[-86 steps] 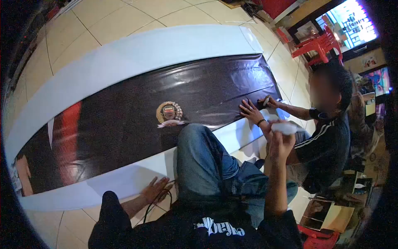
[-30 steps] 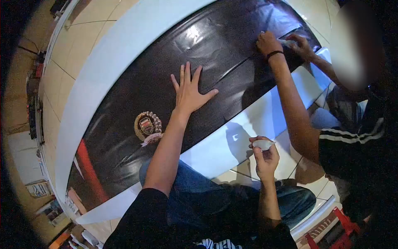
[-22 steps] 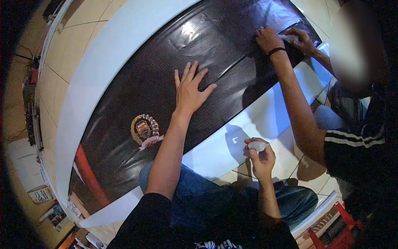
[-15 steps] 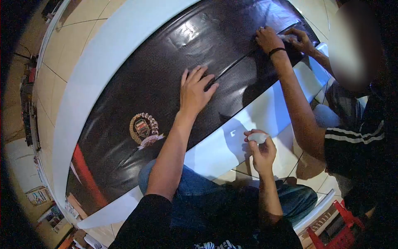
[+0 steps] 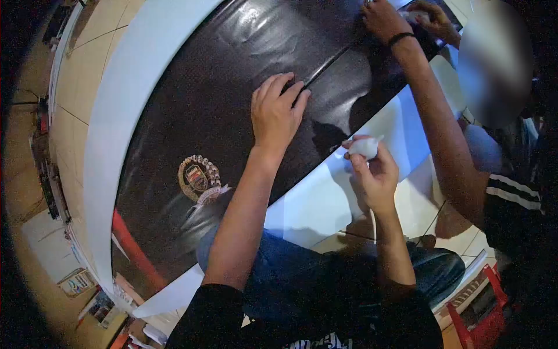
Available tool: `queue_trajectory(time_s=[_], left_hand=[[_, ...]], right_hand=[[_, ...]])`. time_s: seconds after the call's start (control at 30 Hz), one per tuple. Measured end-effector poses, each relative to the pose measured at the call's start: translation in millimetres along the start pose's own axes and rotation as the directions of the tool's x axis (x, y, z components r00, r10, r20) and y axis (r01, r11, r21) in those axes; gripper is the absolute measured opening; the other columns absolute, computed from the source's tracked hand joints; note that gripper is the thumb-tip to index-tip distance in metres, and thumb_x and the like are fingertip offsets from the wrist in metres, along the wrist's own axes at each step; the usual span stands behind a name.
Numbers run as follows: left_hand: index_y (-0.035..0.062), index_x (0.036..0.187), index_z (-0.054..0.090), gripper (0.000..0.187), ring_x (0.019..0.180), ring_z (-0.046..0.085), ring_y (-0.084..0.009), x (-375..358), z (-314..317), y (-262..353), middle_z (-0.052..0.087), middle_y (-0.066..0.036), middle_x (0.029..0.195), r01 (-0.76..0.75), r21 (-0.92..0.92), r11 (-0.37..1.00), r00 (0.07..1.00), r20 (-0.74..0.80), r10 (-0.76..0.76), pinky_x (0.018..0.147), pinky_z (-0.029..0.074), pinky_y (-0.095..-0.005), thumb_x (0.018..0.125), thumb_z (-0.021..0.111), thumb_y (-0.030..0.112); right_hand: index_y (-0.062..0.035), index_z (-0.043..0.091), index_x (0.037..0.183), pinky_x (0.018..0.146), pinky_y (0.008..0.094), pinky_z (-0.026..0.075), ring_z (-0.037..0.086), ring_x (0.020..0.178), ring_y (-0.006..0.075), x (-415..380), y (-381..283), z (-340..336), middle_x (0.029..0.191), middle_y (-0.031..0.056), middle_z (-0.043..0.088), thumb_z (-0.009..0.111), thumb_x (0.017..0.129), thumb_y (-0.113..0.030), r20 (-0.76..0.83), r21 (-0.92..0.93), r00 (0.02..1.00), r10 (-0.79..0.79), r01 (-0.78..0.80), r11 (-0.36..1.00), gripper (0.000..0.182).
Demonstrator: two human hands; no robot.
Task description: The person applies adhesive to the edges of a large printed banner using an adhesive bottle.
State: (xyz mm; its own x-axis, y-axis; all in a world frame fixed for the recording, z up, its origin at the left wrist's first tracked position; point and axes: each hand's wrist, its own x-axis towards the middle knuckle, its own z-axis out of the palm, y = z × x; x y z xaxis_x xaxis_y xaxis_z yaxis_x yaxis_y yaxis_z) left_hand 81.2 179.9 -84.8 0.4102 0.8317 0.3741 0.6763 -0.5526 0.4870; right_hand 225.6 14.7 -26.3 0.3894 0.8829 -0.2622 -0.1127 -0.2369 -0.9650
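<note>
My left hand (image 5: 275,111) lies palm down on a glossy dark sheet (image 5: 192,110), its fingers spread a little beside a straight seam. In my right hand (image 5: 376,174) is a small white object (image 5: 364,148), pinched between thumb and fingers above the white border near the sheet's lower edge. A round crest (image 5: 199,178) with a ribbon is printed on the sheet, to the left of my left forearm. A red stripe (image 5: 135,247) crosses the sheet's lower left corner.
At the right, a co-worker's hand (image 5: 386,22) with a dark wristband rests on the sheet, the other hand beside it holding something whitish. A wide white border (image 5: 110,128) curves round the sheet. A red plastic stool (image 5: 479,314) stands at the lower right.
My right hand has moved up towards the sheet with the white object. My left hand stays on the sheet, a little higher in view. The view has shifted slightly.
</note>
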Motion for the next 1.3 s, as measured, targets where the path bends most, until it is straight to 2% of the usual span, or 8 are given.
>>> queue_trajectory(time_s=[0.23, 0.3, 0.37, 0.4, 0.53, 0.77, 0.83, 1.3], left_hand=[[0.0123, 0.097, 0.077, 0.019, 0.110, 0.061, -0.0269, 5.3, -3.2, -4.8, 0.067, -0.007, 0.113, 0.066, -0.057, 0.996, 0.997, 0.032, -0.065, 0.097, 0.046, -0.0401, 0.079, 0.077, 0.020], [0.0124, 0.097, 0.078, 0.024, 0.119, 0.057, -0.0291, 6.2, -3.3, -12.7, 0.063, -0.009, 0.123, 0.102, -0.105, 0.989, 0.992, 0.088, -0.093, 0.104, 0.041, -0.0410, 0.077, 0.080, 0.024], [0.0128, 0.101, 0.077, 0.034, 0.130, 0.048, -0.0320, 9.6, -6.6, -13.6, 0.054, -0.012, 0.137, 0.169, 0.073, 0.983, 0.981, 0.083, -0.175, 0.112, 0.033, -0.0440, 0.074, 0.083, 0.031], [0.0225, 0.110, 0.074, 0.044, 0.146, 0.022, -0.0362, 13.8, -8.5, -20.0, 0.036, -0.017, 0.152, 0.298, -0.096, 0.950, 0.940, 0.205, -0.274, 0.118, 0.013, -0.0545, 0.074, 0.081, 0.046], [0.0255, 0.129, 0.062, 0.066, 0.149, 0.014, -0.0385, 14.1, -11.5, -21.0, 0.024, -0.021, 0.157, 0.312, 0.118, 0.943, 0.917, 0.221, -0.332, 0.118, 0.006, -0.0582, 0.072, 0.081, 0.052], [0.0267, 0.140, 0.051, 0.092, 0.147, 0.018, -0.0400, 12.7, -18.6, -28.6, 0.018, -0.022, 0.158, 0.254, 0.170, 0.952, 0.904, 0.307, -0.296, 0.119, 0.007, -0.0579, 0.062, 0.083, 0.063], [0.0232, 0.147, 0.040, 0.107, 0.149, 0.006, -0.0421, 12.3, -19.4, -25.9, 0.012, -0.026, 0.159, 0.284, 0.135, 0.949, 0.885, 0.345, -0.314, 0.118, 0.002, -0.0597, 0.059, 0.081, 0.069], [0.0224, 0.152, 0.029, 0.114, 0.148, -0.001, -0.0471, 12.6, -20.0, -30.4, 0.005, -0.032, 0.158, 0.348, 0.224, 0.910, 0.851, 0.331, -0.407, 0.116, -0.003, -0.0624, 0.061, 0.080, 0.069]], right_hand=[[-0.0010, 0.061, 0.119, 0.075, 0.0241, 0.050, 0.062, 0.084, 0.0087, 30.6, 18.1, -1.8, 0.101, 0.0068, 0.071, 0.069, 0.090, -0.007, -0.037, -0.034, 0.996, -0.083, 0.082, 0.996, 0.031], [-0.0041, 0.062, 0.119, 0.080, 0.0262, 0.051, 0.064, 0.088, 0.0117, 34.0, 11.0, -7.9, 0.099, 0.0069, 0.071, 0.071, 0.089, -0.009, -0.004, -0.081, 0.998, 0.067, -0.067, 0.994, 0.031], [-0.0065, 0.063, 0.118, 0.082, 0.0285, 0.051, 0.066, 0.089, 0.0146, 37.9, 22.4, -12.1, 0.098, 0.0070, 0.071, 0.071, 0.089, -0.010, 0.003, -0.085, 1.000, 0.018, -0.018, 0.996, 0.031], [-0.0065, 0.064, 0.118, 0.082, 0.0292, 0.051, 0.066, 0.089, 0.0153, 38.4, 23.6, -12.7, 0.099, 0.0069, 0.071, 0.072, 0.088, -0.010, 0.011, -0.120, 1.000, -0.013, 0.014, 0.993, 0.031], [-0.0061, 0.065, 0.115, 0.084, 0.0309, 0.051, 0.067, 0.094, 0.0182, 39.9, 19.9, -10.7, 0.104, 0.0100, 0.071, 0.073, 0.085, -0.011, 0.039, -0.207, 0.996, -0.074, 0.080, 0.975, 0.031], [-0.0058, 0.066, 0.113, 0.085, 0.0331, 0.052, 0.069, 0.097, 0.0241, 42.4, 12.9, -8.3, 0.106, 0.0130, 0.071, 0.073, 0.084, -0.012, 0.041, -0.324, 0.990, -0.138, 0.144, 0.935, 0.030], [-0.0059, 0.066, 0.113, 0.085, 0.0335, 0.052, 0.069, 0.097, 0.0247, 40.6, 19.3, -8.4, 0.106, 0.0132, 0.071, 0.073, 0.084, -0.012, 0.030, -0.291, 0.990, -0.134, 0.137, 0.947, 0.030], [-0.0041, 0.066, 0.112, 0.082, 0.0346, 0.052, 0.069, 0.096, 0.0275, 46.4, 11.0, 0.9, 0.106, 0.0145, 0.070, 0.076, 0.082, -0.011, 0.028, -0.429, 0.969, -0.245, 0.233, 0.873, 0.033]])
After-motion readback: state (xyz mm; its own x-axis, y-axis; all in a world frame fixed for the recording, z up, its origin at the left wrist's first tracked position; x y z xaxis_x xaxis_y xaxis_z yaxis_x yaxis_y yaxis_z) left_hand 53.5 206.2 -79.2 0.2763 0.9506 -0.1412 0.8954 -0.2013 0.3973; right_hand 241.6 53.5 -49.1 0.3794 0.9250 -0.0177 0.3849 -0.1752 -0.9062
